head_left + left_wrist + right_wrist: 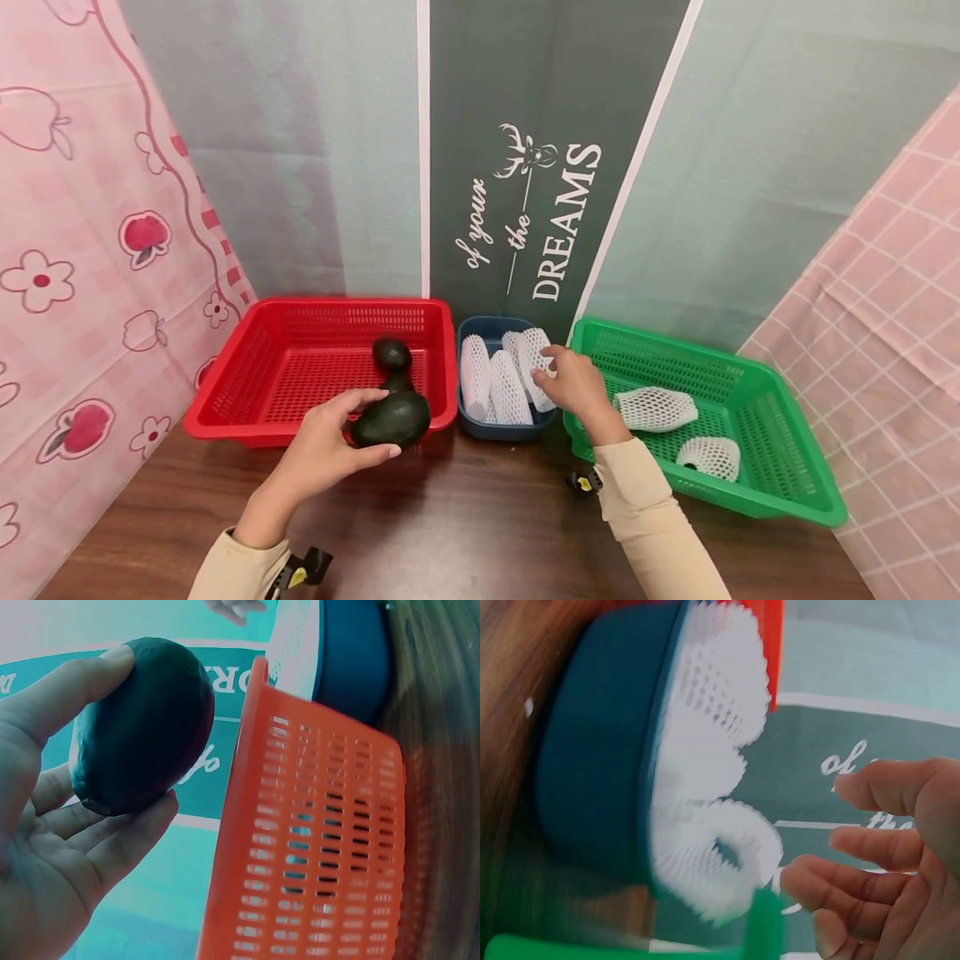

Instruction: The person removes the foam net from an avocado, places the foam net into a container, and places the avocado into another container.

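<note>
My left hand [326, 442] grips a dark avocado [393, 419] between thumb and fingers, just over the front rim of the red basket [247, 429]. The left wrist view shows the avocado [146, 727] with the thumb on one side and fingertips on the other. Two more dark avocados lie in the basket, the front one [397, 382] partly hidden. My right hand [576, 385] holds nothing; its fingers [885, 881] are spread apart, close above the white foam net sleeves [510, 387]. Several sleeves stand in the blue bin [498, 432], one open end facing the hand.
The green basket [806, 450] on the right holds two avocados in white foam nets [656, 410]. All three containers stand side by side on the brown wooden table [480, 517]. Behind them hangs a printed cloth [555, 83], with pink cloths at both sides.
</note>
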### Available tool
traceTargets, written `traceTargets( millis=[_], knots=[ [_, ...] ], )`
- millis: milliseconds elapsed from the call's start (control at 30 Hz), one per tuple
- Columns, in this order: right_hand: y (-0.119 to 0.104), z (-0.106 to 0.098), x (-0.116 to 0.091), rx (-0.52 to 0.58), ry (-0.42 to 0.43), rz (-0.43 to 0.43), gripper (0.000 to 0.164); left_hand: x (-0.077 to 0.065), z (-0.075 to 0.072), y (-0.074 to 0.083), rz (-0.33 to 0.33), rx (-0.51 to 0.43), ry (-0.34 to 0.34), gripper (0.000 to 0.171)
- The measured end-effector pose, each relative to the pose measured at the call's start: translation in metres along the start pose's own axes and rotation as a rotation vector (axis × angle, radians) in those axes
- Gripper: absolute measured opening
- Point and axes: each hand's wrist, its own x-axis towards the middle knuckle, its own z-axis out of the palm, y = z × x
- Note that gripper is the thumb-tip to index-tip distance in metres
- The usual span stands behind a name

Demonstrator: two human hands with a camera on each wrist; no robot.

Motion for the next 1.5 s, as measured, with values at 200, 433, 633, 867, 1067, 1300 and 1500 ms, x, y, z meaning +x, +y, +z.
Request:
traceTargets(
  millis=[200, 433, 633, 867, 1067, 1300, 1500],
  knots=[
    [-0.022, 0.002, -0.007, -0.021, -0.044, -0.061, 0.043, 0.007, -0.002, -0.014, 0.000, 0.023, 0.046, 0.058],
    [-0.042, 0.006, -0.013, -0.028, -0.057, -0.122, 0.042, 0.013, -0.003, -0.026, -0.051, 0.025, 0.082, 0.060],
    [-0.050, 0.011, -0.020, -0.034, -0.055, -0.153, 0.041, 0.019, -0.003, -0.034, -0.092, 0.061, 0.082, 0.061],
    [-0.061, 0.019, -0.031, -0.032, -0.084, -0.209, 0.040, 0.021, -0.007, -0.042, -0.178, 0.174, 0.013, 0.060],
    [-0.065, 0.022, -0.035, -0.047, -0.074, -0.218, 0.038, 0.022, -0.009, -0.044, -0.159, 0.177, 0.030, 0.055],
    [-0.062, 0.020, -0.038, -0.040, -0.079, -0.229, 0.038, 0.021, -0.008, -0.038, -0.148, 0.200, 0.032, 0.053],
    [-0.053, 0.011, -0.044, -0.080, -0.059, -0.187, 0.041, 0.020, -0.002, -0.020, -0.108, 0.187, 0.002, 0.054]
  ],
)
